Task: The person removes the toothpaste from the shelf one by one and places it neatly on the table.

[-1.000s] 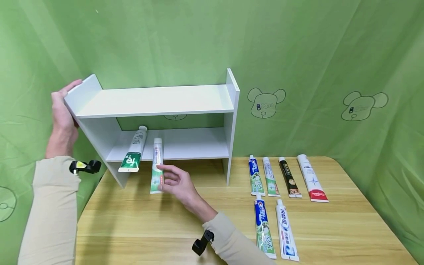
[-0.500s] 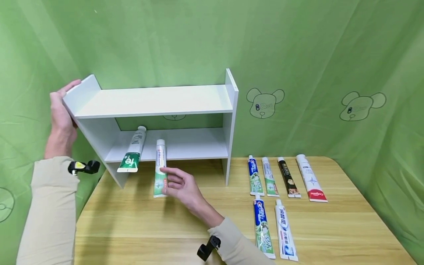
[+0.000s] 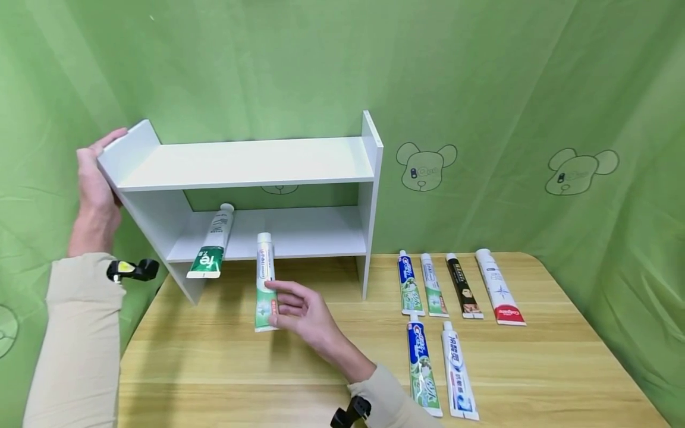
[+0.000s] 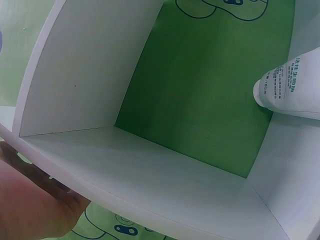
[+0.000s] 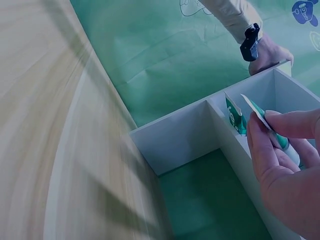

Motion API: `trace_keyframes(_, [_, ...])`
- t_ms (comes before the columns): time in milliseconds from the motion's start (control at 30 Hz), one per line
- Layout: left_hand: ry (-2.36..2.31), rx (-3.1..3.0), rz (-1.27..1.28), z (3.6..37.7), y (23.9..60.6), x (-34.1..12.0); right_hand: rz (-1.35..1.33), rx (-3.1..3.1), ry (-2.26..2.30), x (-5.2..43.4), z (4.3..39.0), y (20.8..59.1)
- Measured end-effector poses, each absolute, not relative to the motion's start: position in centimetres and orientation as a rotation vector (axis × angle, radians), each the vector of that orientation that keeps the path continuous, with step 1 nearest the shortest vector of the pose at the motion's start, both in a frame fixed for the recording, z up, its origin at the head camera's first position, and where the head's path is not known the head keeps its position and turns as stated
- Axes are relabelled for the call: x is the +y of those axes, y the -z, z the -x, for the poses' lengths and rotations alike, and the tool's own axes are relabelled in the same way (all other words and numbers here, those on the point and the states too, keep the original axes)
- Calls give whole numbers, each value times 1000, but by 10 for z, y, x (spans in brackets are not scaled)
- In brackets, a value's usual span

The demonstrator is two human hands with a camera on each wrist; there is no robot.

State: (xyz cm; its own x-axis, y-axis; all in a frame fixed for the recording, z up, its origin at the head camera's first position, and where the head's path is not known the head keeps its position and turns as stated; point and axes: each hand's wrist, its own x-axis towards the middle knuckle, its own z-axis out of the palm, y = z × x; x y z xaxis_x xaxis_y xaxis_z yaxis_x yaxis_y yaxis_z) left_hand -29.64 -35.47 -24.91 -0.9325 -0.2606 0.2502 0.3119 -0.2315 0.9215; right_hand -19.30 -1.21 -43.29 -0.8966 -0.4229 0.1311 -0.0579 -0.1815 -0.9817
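A white two-tier shelf (image 3: 251, 160) stands at the table's back left. My left hand (image 3: 95, 178) grips its left side panel from outside, with fingertips over the top edge. In the left wrist view the shelf (image 4: 150, 175) fills the frame and my palm (image 4: 30, 205) lies at its edge. My right hand (image 3: 278, 304) pinches a green and white toothpaste tube (image 3: 264, 273) by its crimped end, with the cap pointing at the lower board's front edge. In the right wrist view my fingers (image 5: 280, 150) hold that tube (image 5: 257, 115). A second green-ended tube (image 3: 210, 244) lies on the lower board, sticking out over its front.
Several more toothpaste tubes (image 3: 460, 285) lie in two rows on the wooden table (image 3: 214, 362) to the right of the shelf. A green cloth backdrop (image 3: 481, 89) with bear prints hangs behind and on both sides. The table's right corner is rounded.
My right hand has carried the green and white tube a little to the right and nearer to me. The left hand keeps its grip on the shelf's side.
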Motion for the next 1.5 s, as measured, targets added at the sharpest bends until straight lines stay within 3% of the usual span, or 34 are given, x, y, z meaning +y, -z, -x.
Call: trace_keyframes(1500, [2237, -1645, 55, 298, 248, -355, 556, 1951, 2082, 75, 162, 439])
